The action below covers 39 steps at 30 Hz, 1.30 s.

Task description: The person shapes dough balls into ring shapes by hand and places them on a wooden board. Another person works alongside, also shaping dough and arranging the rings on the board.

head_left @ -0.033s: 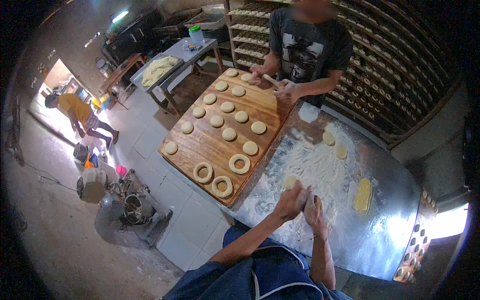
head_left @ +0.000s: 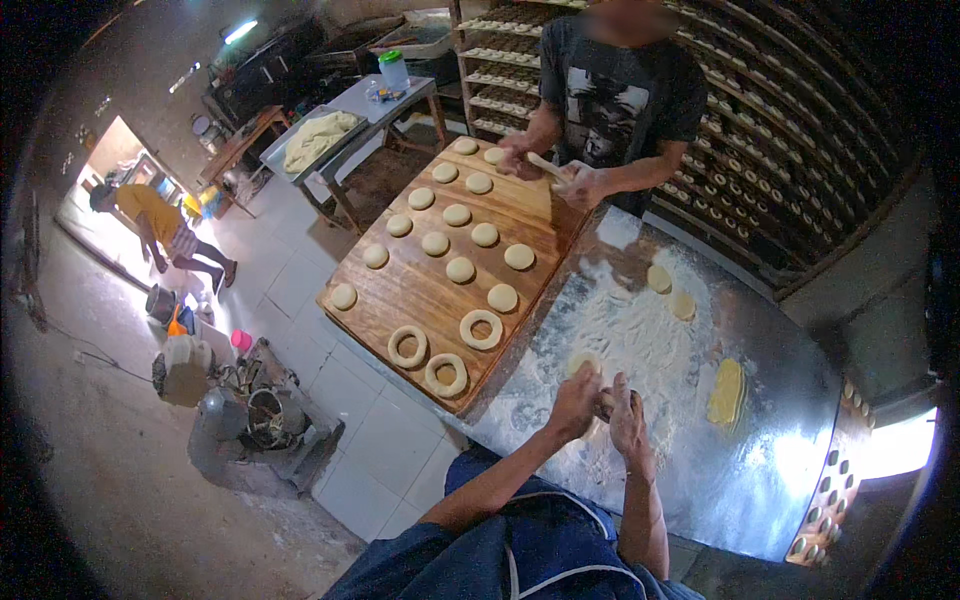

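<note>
Lying at twelve o'clock from the nearer left hand [head_left: 576,405]: pale, round dough disc [head_left: 583,361]. Right hand [head_left: 628,422], at three o'clock; both grips half-curled, contents cannot be told.

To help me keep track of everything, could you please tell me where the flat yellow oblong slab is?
In the head view, the flat yellow oblong slab lies on the grey metal table, right of the person's right hand.
</note>
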### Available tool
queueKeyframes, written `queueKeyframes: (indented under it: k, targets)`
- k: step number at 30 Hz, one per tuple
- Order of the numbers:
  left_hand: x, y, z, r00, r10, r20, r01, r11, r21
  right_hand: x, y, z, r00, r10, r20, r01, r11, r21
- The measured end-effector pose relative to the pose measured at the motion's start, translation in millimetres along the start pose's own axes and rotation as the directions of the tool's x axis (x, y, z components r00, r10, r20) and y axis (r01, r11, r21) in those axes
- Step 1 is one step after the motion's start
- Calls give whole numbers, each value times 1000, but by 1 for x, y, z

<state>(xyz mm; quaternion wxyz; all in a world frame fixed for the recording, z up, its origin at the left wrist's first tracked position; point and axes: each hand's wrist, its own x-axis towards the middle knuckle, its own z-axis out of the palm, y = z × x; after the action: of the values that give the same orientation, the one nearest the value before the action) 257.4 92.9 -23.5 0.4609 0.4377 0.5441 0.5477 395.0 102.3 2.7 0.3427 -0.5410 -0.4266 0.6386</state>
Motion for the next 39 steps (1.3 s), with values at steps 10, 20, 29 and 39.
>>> queueKeyframes:
  k: [10,20,29,39]
  targets:
    - [24,-25,-83,987,-23,161,152,481,-863,4,-9,105,964,-236,-126,244,968,57]
    - [35,-4,-163,988,129,-80,-140,571,-809,25,-16,172,929,-315,195,361,889,-281]
    - [45,7,-217,958,275,-74,-281,957,-75,34,-29,228,889,-387,244,453,817,-356]
    - [62,6,-270,949,299,-103,-233,881,413,65,-20,269,878,-382,290,320,917,238]
